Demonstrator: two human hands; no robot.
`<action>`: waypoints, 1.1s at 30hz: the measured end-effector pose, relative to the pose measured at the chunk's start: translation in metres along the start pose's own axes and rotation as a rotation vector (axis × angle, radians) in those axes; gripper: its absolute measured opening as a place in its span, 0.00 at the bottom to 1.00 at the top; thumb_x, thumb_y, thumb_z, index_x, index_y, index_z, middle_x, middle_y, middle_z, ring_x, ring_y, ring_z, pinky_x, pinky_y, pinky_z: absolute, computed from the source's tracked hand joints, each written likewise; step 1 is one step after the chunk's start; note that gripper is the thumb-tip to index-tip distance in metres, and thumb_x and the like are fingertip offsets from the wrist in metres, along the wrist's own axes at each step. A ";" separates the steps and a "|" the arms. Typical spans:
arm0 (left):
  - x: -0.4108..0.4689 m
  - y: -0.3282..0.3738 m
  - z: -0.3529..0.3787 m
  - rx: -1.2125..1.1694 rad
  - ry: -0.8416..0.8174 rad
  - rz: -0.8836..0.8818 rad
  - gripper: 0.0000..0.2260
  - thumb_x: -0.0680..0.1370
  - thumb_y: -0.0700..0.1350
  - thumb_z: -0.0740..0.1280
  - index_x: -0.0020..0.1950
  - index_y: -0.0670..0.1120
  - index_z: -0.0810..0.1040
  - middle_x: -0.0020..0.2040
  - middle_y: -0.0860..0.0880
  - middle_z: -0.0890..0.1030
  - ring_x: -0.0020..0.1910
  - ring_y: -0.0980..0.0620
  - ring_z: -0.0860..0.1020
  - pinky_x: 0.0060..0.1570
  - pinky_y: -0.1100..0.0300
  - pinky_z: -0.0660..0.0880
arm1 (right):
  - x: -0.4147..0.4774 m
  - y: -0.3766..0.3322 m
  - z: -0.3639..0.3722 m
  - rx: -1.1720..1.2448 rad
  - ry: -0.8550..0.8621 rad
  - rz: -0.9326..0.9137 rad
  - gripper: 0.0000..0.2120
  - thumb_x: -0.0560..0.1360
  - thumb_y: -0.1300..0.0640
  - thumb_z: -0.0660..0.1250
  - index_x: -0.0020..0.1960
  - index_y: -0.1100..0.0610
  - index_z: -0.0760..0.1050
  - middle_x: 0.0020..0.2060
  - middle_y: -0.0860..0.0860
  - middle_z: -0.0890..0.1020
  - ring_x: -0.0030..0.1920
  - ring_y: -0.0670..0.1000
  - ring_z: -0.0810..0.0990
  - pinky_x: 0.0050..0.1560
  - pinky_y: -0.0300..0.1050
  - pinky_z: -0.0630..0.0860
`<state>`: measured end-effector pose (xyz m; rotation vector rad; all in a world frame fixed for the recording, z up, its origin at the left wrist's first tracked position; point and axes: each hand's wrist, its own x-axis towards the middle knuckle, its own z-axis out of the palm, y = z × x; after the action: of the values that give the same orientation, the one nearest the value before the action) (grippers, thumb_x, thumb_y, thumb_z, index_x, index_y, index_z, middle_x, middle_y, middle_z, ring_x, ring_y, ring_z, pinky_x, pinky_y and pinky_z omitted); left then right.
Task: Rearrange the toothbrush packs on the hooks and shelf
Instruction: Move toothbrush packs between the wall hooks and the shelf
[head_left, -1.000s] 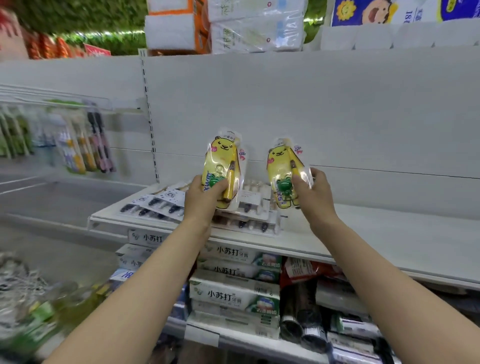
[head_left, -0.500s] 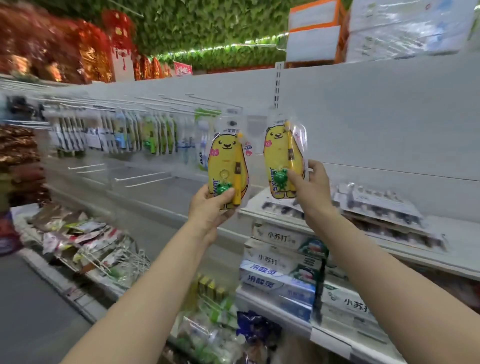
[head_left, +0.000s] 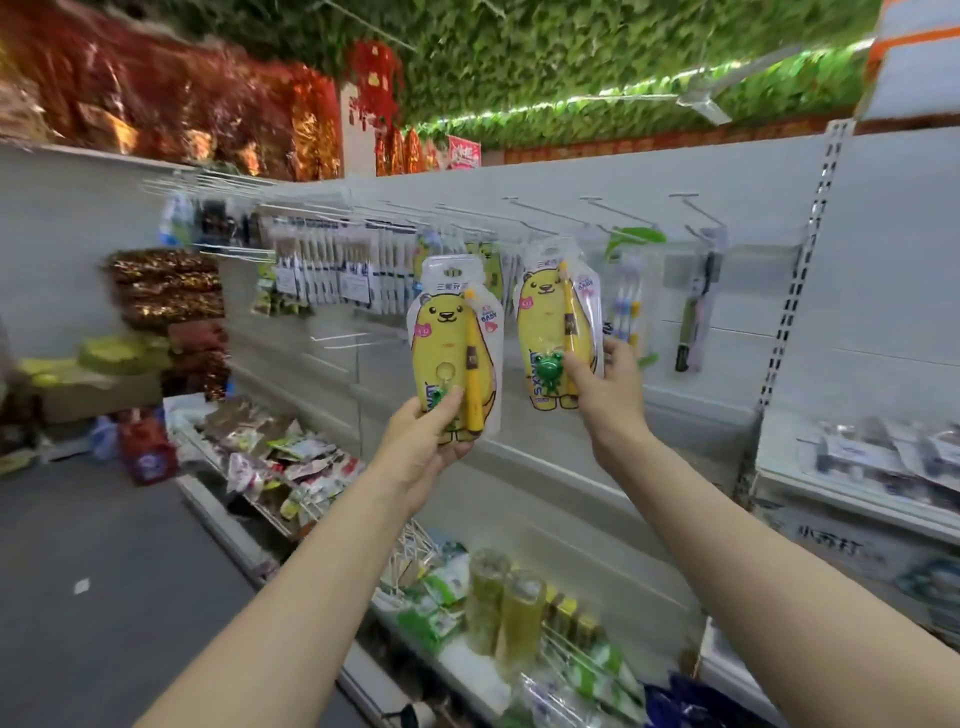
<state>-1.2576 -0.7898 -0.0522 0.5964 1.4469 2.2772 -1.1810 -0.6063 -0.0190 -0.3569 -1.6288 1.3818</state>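
While we face the hook wall: we see two yellow bear toothbrush packs held upright in the air, side by side and apart, in front of the hanging row.
Left grip (head_left: 422, 441): clamped on the lower end of the left bear pack (head_left: 457, 332), with the thumb across the front.
Right grip (head_left: 605, 387): clamped on the lower right edge of the right bear pack (head_left: 545, 322), the thumb just beside the pack's green frog toy (head_left: 550, 368).
Right pack, top end: level with the hanging stock; we cannot tell whether it touches a hook.
Wire hooks (head_left: 615, 214): jutting from the white back panel above both packs.
Hanging toothbrush packs (head_left: 332, 267): crowded on the hooks to the left, blurred.
Dark toothbrush pack (head_left: 693, 325): hanging alone, right of the right grip.
Shelf (head_left: 831, 501): far right, lower than the hands, with flat packs (head_left: 883, 452) lying on it.
Lower shelf: yellow-green bottles (head_left: 504, 608) between the forearms.
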 end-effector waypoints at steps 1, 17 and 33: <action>0.008 0.002 -0.014 -0.007 0.003 0.002 0.08 0.80 0.45 0.68 0.57 0.44 0.78 0.45 0.46 0.85 0.42 0.50 0.81 0.46 0.55 0.77 | 0.004 0.004 0.019 0.004 -0.017 -0.003 0.11 0.77 0.56 0.70 0.56 0.47 0.71 0.55 0.52 0.82 0.55 0.54 0.83 0.57 0.60 0.81; 0.226 0.054 -0.162 0.090 -0.054 -0.024 0.14 0.79 0.47 0.70 0.64 0.49 0.76 0.53 0.46 0.86 0.52 0.47 0.82 0.45 0.50 0.79 | 0.120 0.061 0.230 0.103 0.048 0.044 0.12 0.80 0.57 0.66 0.62 0.54 0.70 0.55 0.50 0.80 0.53 0.50 0.81 0.48 0.46 0.80; 0.368 0.044 -0.194 -0.025 -0.326 -0.154 0.12 0.79 0.44 0.69 0.62 0.49 0.77 0.56 0.44 0.85 0.57 0.42 0.82 0.58 0.41 0.77 | 0.152 0.106 0.292 -0.002 0.245 0.072 0.10 0.80 0.61 0.67 0.59 0.52 0.72 0.54 0.52 0.81 0.52 0.49 0.82 0.38 0.36 0.80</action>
<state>-1.6745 -0.7607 -0.0304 0.7782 1.2574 1.9685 -1.5253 -0.6414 -0.0214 -0.5682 -1.4273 1.3336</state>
